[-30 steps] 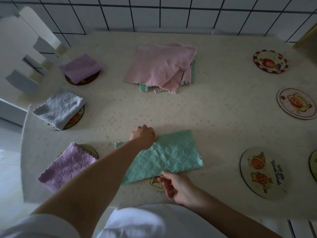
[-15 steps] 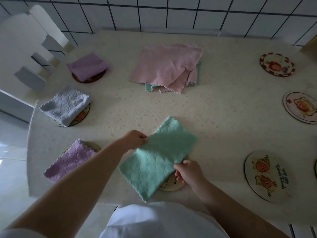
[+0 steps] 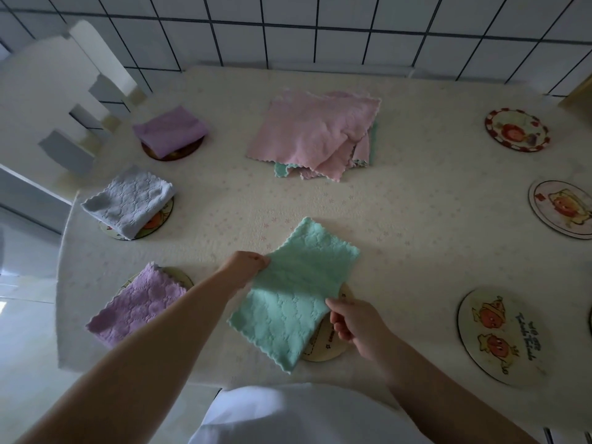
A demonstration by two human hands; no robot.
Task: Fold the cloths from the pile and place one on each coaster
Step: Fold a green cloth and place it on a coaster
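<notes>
At the frame's left, three folded cloths sit on coasters. Lower centre, the left hand (image 3: 244, 265) pinches the green cloth (image 3: 294, 293) by its left edge; the right hand (image 3: 355, 325) pinches its right edge over a coaster (image 3: 323, 347). The pile (image 3: 315, 133) lies upper centre.

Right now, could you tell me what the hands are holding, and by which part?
Both hold the green cloth: the left hand pinches its left edge, the right hand its right edge, over a coaster.

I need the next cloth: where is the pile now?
In the head view, the pile lies at the table's far middle, between the purple cloth and the red-rimmed coaster.
</notes>
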